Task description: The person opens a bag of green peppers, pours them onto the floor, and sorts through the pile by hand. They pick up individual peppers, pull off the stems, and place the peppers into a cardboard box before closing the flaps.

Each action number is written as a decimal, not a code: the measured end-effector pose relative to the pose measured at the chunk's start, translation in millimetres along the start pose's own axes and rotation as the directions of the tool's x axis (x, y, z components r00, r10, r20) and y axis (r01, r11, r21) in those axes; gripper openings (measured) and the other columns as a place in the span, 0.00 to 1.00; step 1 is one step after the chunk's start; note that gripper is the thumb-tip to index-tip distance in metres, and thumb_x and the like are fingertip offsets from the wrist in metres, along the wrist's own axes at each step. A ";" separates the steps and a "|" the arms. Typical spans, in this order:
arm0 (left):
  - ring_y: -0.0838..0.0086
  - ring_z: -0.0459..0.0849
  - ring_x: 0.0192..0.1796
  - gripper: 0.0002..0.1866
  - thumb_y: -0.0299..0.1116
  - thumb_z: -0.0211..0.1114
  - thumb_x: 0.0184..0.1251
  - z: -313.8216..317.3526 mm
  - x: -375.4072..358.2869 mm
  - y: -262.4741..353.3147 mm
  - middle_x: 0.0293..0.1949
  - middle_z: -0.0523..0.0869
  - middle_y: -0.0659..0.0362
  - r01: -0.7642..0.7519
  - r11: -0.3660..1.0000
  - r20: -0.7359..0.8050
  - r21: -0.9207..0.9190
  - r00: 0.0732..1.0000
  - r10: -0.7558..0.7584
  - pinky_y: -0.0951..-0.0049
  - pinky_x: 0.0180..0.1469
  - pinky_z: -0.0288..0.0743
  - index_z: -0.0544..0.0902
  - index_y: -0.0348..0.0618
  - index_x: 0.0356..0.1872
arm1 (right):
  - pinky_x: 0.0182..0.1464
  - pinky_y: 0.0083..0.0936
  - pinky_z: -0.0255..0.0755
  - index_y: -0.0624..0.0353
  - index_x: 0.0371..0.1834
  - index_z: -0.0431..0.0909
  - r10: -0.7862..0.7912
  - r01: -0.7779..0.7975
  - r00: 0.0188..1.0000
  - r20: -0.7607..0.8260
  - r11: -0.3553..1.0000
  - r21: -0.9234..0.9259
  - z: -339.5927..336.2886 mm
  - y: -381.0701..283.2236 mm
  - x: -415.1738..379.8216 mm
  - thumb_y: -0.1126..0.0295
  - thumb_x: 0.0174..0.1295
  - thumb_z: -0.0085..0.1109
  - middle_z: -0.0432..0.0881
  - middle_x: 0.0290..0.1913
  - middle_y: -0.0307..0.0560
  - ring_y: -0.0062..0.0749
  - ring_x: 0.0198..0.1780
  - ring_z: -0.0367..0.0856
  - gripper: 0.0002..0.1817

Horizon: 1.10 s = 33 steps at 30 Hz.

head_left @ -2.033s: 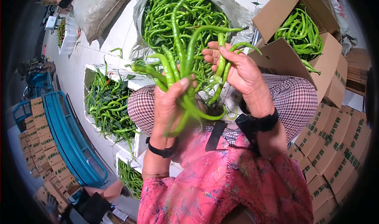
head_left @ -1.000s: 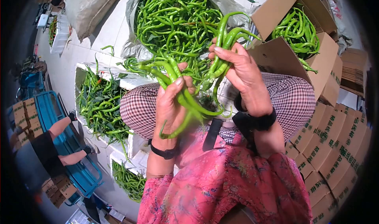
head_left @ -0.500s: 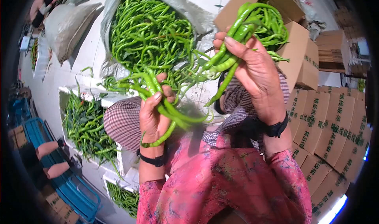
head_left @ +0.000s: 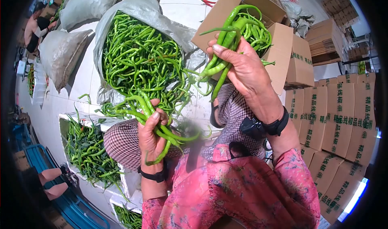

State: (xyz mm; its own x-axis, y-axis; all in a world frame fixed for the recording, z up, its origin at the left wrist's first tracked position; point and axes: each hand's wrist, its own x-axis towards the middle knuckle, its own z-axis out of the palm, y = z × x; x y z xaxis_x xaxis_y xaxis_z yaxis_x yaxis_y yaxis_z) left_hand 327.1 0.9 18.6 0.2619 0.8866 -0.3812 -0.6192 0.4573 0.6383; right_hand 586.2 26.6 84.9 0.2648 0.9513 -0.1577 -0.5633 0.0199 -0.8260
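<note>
“精品线椒” — across the stacked cartons [head_left: 338,122]

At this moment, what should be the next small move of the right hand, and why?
Probably the right hand should lower its green chili peppers into the open cardboard box: in this view they overlap it, and similar peppers already lie inside. The left hand holds other peppers farther away.

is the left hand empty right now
No, the left hand holds several long green peppers.

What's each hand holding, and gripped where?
Left hand: bunch of green peppers, gripped around mid-length. Right hand: second pepper bunch, also around mid-length, thumb across it.
</note>
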 end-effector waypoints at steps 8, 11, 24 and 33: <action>0.79 0.77 0.38 0.27 0.24 0.70 0.55 50.6 1.0 -6.3 0.38 0.78 0.63 -0.039 0.984 0.033 0.175 0.999 0.033 0.79 0.42 0.74 0.73 0.36 0.57 | 0.48 0.25 0.80 0.62 0.56 0.69 -0.040 0.039 0.999 -0.012 0.993 -0.113 7.1 26.2 -11.4 0.78 0.64 0.59 0.78 0.47 0.46 0.29 0.47 0.81 0.18; 0.81 0.78 0.41 0.23 0.25 0.71 0.54 71.6 4.2 -10.6 0.39 0.80 0.63 -0.133 0.924 0.068 0.359 0.991 0.116 0.80 0.44 0.73 0.78 0.37 0.53 | 0.49 0.24 0.79 0.62 0.56 0.69 -0.014 0.013 1.000 -0.009 0.994 -0.112 9.6 45.9 -15.8 0.79 0.64 0.58 0.78 0.47 0.46 0.29 0.47 0.80 0.18; 0.81 0.75 0.31 0.12 0.27 0.68 0.61 52.4 20.5 -18.8 0.31 0.80 0.64 0.004 0.997 0.068 0.078 0.998 -0.010 0.79 0.35 0.71 0.80 0.38 0.44 | 0.53 0.29 0.75 0.63 0.56 0.67 0.273 -0.288 0.954 0.122 0.950 0.124 5.2 45.2 -24.9 0.72 0.68 0.55 0.77 0.46 0.47 0.32 0.46 0.79 0.15; 0.84 0.70 0.26 0.11 0.36 0.60 0.71 36.8 22.5 -20.2 0.28 0.75 0.68 0.332 0.908 0.181 -0.256 0.939 -0.292 0.73 0.40 0.71 0.76 0.41 0.46 | 0.59 0.42 0.74 0.64 0.62 0.63 0.251 -0.359 0.918 0.307 0.856 0.373 5.2 41.9 -23.3 0.68 0.73 0.46 0.77 0.53 0.56 0.43 0.53 0.80 0.18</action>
State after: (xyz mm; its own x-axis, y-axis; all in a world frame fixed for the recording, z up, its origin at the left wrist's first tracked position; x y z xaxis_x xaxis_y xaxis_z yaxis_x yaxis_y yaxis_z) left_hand 372.7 14.2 21.7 0.5606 0.7117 -0.4233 -0.6651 0.6916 0.2817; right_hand 552.4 6.8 56.7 -0.1387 0.9728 -0.1857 -0.8690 -0.2094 -0.4483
